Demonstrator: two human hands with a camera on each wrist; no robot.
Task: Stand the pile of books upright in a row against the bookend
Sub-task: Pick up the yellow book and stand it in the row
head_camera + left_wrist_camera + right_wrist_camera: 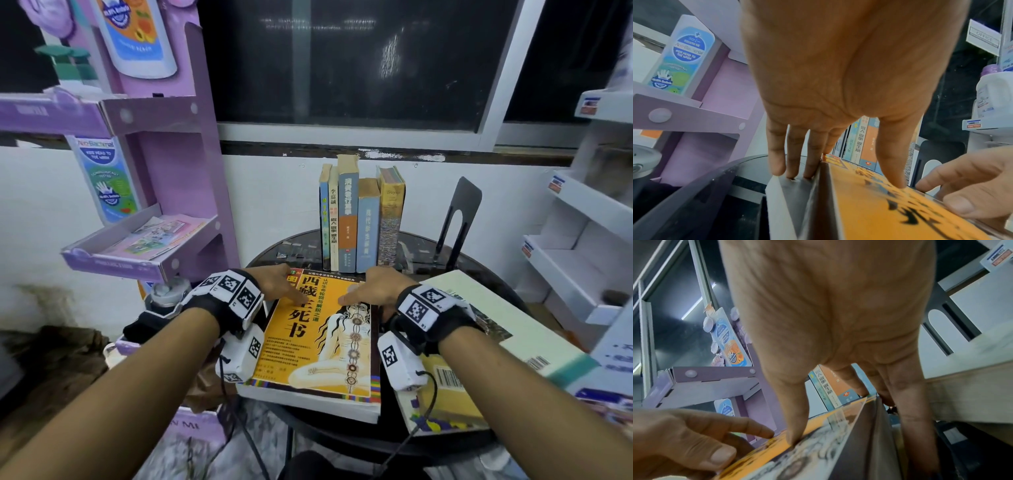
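Observation:
A thick orange book [318,346] lies flat on the round black table [421,246], near its front. My left hand [284,291] grips its far left edge, thumb [894,170] on the cover and fingers [793,159] down the side. My right hand [370,294] grips the far right edge the same way, thumb [793,418] on the cover. Several books [359,219] stand upright in a row at the table's back. The black bookend [457,219] stands to their right with a gap between them.
A pale green book [507,329] lies on a yellow one [448,394] at the table's right, overhanging the edge. A purple cardboard display stand [164,171] is close on the left, white shelves [582,240] on the right, a wall and dark window behind.

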